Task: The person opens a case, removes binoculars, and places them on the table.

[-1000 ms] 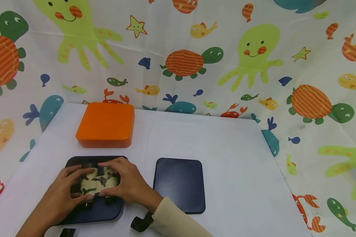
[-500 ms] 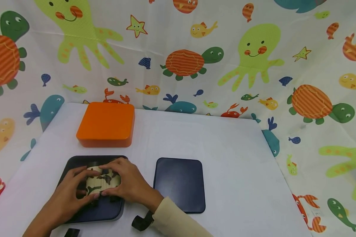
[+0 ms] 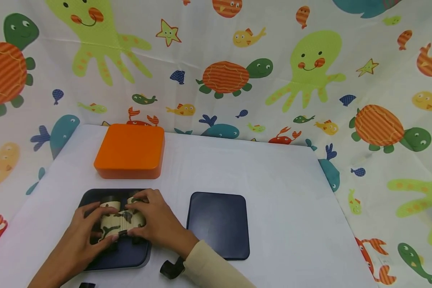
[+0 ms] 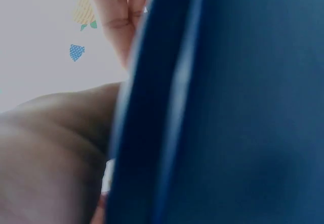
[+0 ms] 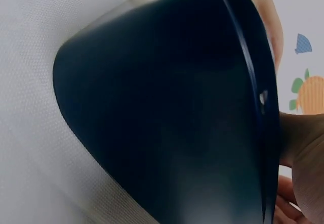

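Observation:
Camouflage-patterned binoculars lie in the dark blue tin at the front left in the head view. My left hand grips their left side, thumb at the near edge and fingers at the far side. On their right side, my right hand holds them between thumb and fingers. Fingers hide parts of both barrels. In the left wrist view the tin's wall covers most of the picture, and the binoculars are hidden. The tin's outer side likewise blocks them in the right wrist view.
An orange box stands behind the tin. A dark blue lid lies flat to the right on the white table. Behind hangs a curtain printed with sea animals. A black strap piece shows by the right wrist.
Over the last second my left hand and the binoculars have shifted slightly to the right, then a little back left. The fingers of my right hand have moved slightly on them.

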The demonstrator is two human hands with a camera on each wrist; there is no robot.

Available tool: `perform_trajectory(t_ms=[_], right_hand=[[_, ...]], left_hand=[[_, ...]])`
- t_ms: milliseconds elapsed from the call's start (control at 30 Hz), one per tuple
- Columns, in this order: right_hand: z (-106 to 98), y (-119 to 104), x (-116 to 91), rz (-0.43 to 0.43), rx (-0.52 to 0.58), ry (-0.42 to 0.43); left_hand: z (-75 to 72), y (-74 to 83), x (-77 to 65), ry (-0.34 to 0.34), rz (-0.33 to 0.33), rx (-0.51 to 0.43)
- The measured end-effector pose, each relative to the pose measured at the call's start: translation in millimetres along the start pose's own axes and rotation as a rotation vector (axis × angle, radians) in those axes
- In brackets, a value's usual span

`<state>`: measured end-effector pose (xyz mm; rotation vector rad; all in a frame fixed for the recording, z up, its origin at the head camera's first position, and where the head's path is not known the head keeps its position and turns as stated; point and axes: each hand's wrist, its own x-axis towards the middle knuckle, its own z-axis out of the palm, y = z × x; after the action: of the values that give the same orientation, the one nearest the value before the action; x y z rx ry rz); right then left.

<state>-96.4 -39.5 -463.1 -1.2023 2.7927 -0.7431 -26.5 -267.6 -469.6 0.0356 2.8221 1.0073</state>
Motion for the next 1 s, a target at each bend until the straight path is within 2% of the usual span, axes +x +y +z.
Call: perform_trajectory(t_ms=[400, 800, 1000], right_hand=[[-2, 0, -4, 0.028, 0.156, 0.076], [-6, -3, -9, 0.043, 0.228, 0.122], [-13, -7, -12, 0.074, 0.322, 0.137]], left_hand=[[-7.0, 3.2, -8.9, 0.051, -0.019, 0.017], [-7.8, 7.6, -15.4, 0.122, 0.008, 0.005], [-9.6, 13.2, -17.5, 0.153, 0.005, 0.009]])
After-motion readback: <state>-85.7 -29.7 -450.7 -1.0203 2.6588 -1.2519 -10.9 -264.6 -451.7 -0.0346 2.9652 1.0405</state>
